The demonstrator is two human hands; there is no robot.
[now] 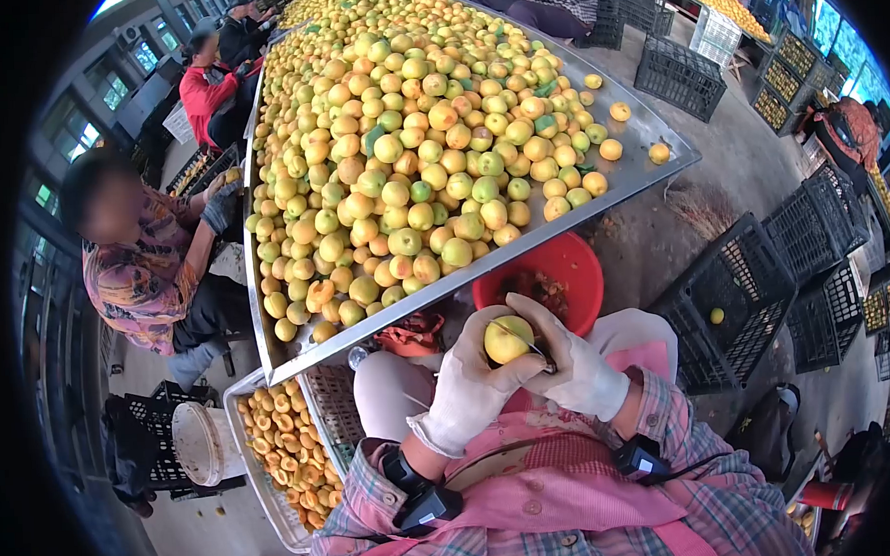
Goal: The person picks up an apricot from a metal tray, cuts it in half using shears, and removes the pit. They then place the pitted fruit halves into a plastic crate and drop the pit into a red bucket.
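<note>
My left hand (463, 387), in a white glove, is closed around a yellow apricot (507, 341) above my lap. A thin dark line crosses the upper side of the fruit. My right hand (578, 373), gloved as well, presses against the apricot from the other side. Its fingers are closed on what looks like a small knife (543, 359), mostly hidden between the hands. Just beyond my hands stands a red basin (584, 273) with scraps in it. The metal table (446, 294) in front carries a large heap of whole apricots (392, 162).
At my left, a white crate (242, 413) holds halved apricots (292, 450), with a white bucket (198, 443) beyond it. A co-worker (145, 259) sits along the table's left side. Black crates (735, 297) stack on the right; another black crate (680, 78) stands farther back.
</note>
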